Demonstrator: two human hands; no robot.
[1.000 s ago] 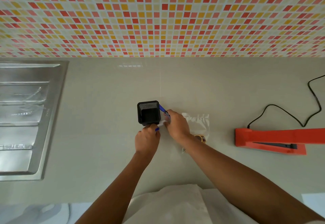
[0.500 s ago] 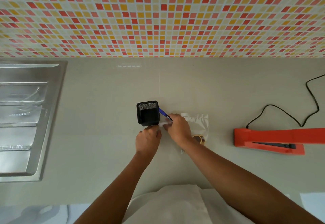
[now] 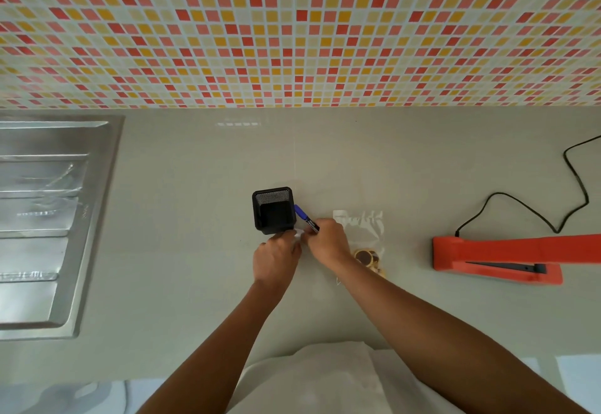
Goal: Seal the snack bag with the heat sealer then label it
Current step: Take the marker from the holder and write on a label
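Observation:
A clear snack bag (image 3: 361, 228) with round brown cookies (image 3: 367, 256) at its near end lies flat on the grey counter. My right hand (image 3: 327, 242) partly covers its left side and grips a blue marker (image 3: 304, 215), whose tail points up-left toward the pen holder. My left hand (image 3: 276, 257) sits just left of it, fingers curled on a small white label (image 3: 297, 234) between the two hands. The marker tip is hidden behind my fingers. The orange heat sealer (image 3: 494, 251) lies shut at the right, apart from the bag.
A black mesh pen holder (image 3: 272, 210) stands right behind my hands. The sealer's black cord (image 3: 572, 182) loops toward the right edge. A steel sink drainboard (image 3: 45, 218) fills the left side. A mosaic tile wall runs along the back.
A blue bit seen at my left fingertips a second ago no longer shows. The hands have closed together over the white label, and the marker leans lower.

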